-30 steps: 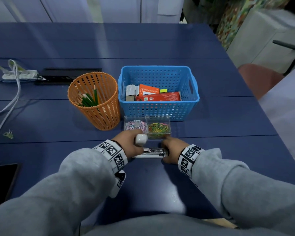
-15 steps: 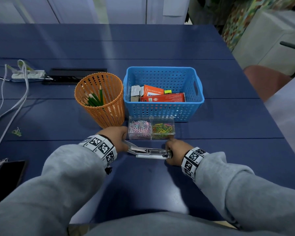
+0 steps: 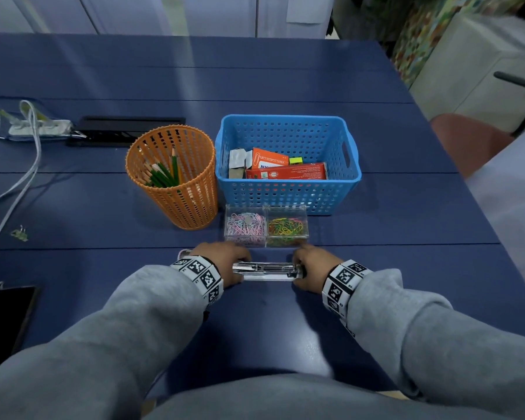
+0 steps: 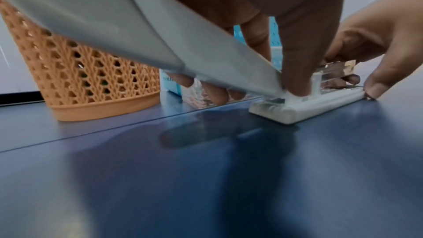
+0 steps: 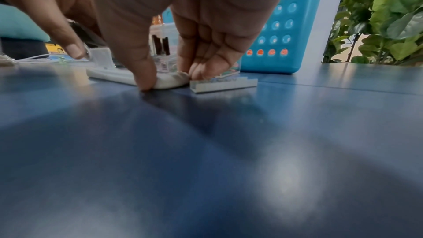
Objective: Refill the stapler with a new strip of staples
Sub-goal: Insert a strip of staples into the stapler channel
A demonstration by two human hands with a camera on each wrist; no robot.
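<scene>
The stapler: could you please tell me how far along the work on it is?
Done: the stapler has its cover swung open, gripped by the left hand. In hand: the right hand holds the front end, fingertips on a staple strip beside it. Left: loading it, closing the cover.

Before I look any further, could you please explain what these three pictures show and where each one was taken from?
No machine here: a person works with two bare hands, wearing one camera on the head and one on each wrist. The head view looks down on a blue table; each wrist view looks along its hand. The left hand holds the cover of a white stapler swung open, while the right hand pinches its front end. A strip of staples lies on the table close to that hand. Behind stand an orange pencil cup, a blue basket of boxes and a clear paper-clip box.
</scene>
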